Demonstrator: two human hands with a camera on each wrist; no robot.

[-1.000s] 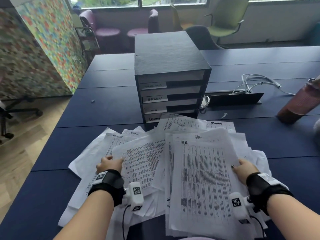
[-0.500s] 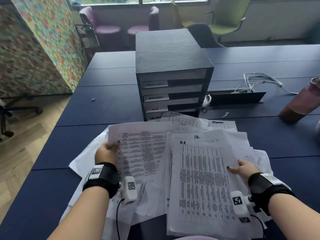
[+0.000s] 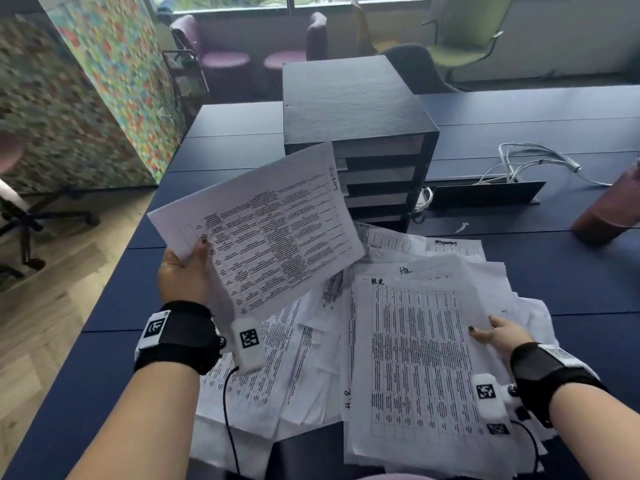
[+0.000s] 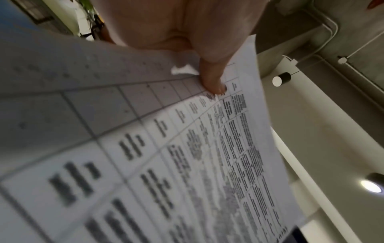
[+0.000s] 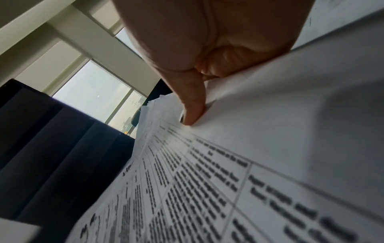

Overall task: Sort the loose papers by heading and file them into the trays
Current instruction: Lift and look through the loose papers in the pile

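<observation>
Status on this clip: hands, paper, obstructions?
Left hand pinches one lifted sheet. Right hand grips the H.R. stack on the pile. Lifted sheet partly covers the trays; its heading unreadable.

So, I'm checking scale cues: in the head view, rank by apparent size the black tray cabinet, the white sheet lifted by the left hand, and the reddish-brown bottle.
1. Black tray cabinet and lifted white sheet: alike; the sheet is nearer.
2. Reddish-brown bottle, cropped at the edge.
</observation>
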